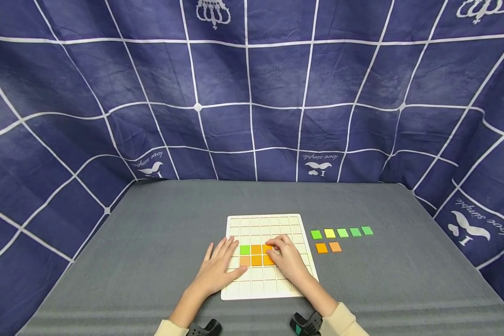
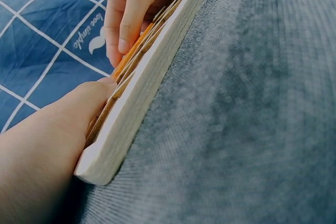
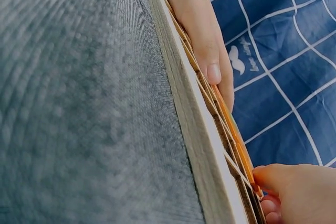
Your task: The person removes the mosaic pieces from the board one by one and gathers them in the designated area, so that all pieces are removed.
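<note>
A cream gridded board (image 1: 252, 285) lies on the grey cloth, with two rows of colored square tiles set in its middle cells. My left hand (image 1: 218, 269) rests along the board's left side, fingers spread and fairly straight, thumb beside a peach tile (image 1: 244, 261). A green tile (image 1: 245, 250) sits above that one, with orange tiles (image 1: 256, 260) to the right. At the right end of the upper row, my right hand (image 1: 290, 262) pinches an orange tile (image 1: 266, 248) between thumb and fingers, partly covering it. The right wrist view shows these fingertips (image 3: 262, 174) right at the tile's edge.
Right of the board lies a row of several loose tiles, including a yellow tile (image 1: 329, 233) and a green tile (image 1: 355, 232). Below them are a loose orange tile (image 1: 321, 248) and a light orange tile (image 1: 335, 247). A blue checked curtain (image 1: 277, 126) hangs behind the table.
</note>
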Tool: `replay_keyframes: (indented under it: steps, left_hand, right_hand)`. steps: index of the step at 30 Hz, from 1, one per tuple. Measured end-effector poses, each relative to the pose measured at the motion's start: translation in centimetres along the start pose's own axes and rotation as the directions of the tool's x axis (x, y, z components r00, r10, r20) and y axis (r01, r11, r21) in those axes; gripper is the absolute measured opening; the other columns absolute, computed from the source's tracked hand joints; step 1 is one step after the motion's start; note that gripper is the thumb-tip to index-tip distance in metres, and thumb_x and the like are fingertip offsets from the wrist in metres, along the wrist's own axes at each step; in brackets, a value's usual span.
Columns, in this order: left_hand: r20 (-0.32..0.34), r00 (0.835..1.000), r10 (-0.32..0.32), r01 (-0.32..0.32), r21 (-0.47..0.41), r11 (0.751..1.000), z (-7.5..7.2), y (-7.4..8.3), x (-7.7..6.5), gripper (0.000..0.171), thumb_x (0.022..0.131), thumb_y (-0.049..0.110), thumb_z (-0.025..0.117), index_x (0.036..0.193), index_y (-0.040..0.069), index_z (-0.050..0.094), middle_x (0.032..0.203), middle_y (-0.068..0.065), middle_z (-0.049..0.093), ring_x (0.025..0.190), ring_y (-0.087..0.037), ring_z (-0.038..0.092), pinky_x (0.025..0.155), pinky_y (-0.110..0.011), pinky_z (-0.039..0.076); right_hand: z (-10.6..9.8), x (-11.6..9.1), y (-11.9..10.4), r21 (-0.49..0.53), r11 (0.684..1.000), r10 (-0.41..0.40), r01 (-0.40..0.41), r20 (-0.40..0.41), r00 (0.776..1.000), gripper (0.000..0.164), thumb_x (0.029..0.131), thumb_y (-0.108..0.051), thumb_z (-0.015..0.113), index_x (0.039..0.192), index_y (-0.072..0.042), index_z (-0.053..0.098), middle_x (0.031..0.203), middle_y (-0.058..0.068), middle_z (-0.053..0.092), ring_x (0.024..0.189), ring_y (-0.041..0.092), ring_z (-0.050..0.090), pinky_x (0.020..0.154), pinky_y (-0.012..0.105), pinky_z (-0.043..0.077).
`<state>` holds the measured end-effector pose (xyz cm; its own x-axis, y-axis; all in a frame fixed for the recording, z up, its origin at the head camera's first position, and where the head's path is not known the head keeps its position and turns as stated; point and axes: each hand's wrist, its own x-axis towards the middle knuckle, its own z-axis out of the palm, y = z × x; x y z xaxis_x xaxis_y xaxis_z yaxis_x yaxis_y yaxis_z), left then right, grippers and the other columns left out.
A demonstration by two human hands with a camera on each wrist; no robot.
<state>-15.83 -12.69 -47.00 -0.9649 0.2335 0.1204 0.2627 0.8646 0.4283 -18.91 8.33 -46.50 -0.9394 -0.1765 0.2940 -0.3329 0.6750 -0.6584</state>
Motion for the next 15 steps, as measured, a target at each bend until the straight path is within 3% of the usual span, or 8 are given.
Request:
replay_keyframes:
  steps: [15]
  left_hand:
    - [0.003, 1.0, 0.0, 0.0, -0.002, 1.0, -0.01, 0.04, 0.07, 0.078, 0.08, 0.062, 0.049, 0.14, 0.015, 0.036, 0.148, -0.002, 0.031, 0.139, -0.022, 0.022, 0.112, -0.051, 0.005]
  right_hand:
    - [0.03, 0.11, 0.28, 0.036, 0.999, -0.005, 0.004, 0.019, 1.0, 0.015, 0.079, -0.014, 0.069, 0.092, -0.016, 0.063, 0.086, -0.006, 0.051, 0.076, 0.006, 0.047, 0.064, 0.02, 0.039]
